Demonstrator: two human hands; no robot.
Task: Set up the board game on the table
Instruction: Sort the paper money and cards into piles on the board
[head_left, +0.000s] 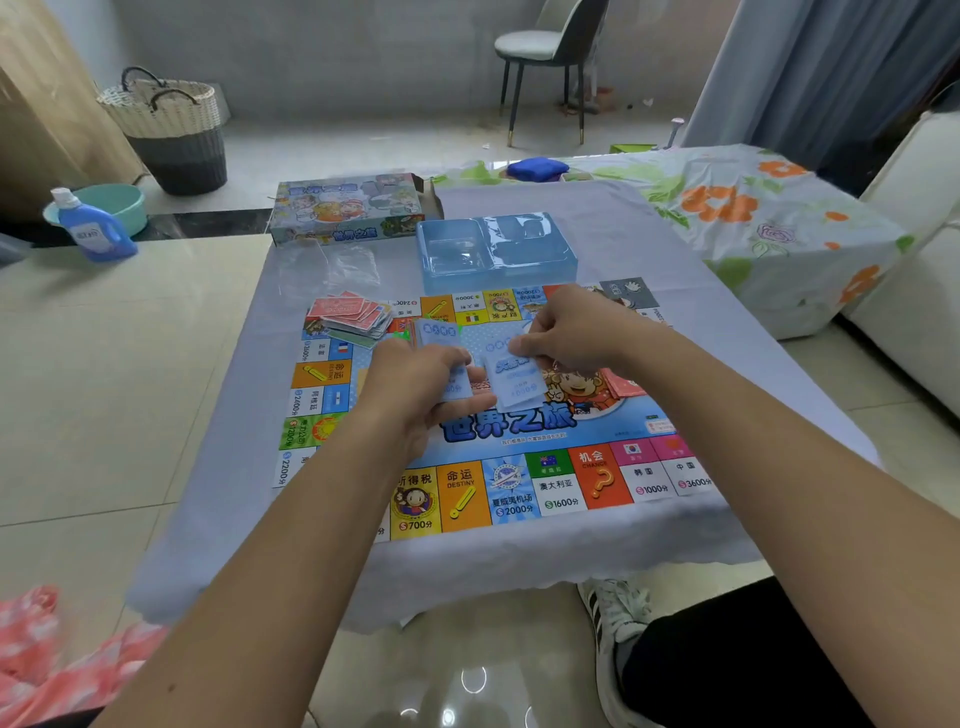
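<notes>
The colourful game board (519, 488) lies flat on the small table with a pale blue cloth (218, 447). Above the board's middle, my left hand (415, 379) grips a stack of pale blue paper money (439, 335). My right hand (571, 332) pinches a single blue note (519, 382) beside that stack. A loose pile of red-backed cards (350, 314) rests on the board's far left corner. More red cards (623, 387) peek out under my right wrist.
A blue plastic box insert (496, 252) and the game box (348, 210) stand at the table's far side, with clear plastic wrap (332, 265) between them. A flower-patterned covered surface (753, 218) lies right. A basket (166, 130), basin, detergent bottle (91, 226) and chair (550, 57) stand on the floor.
</notes>
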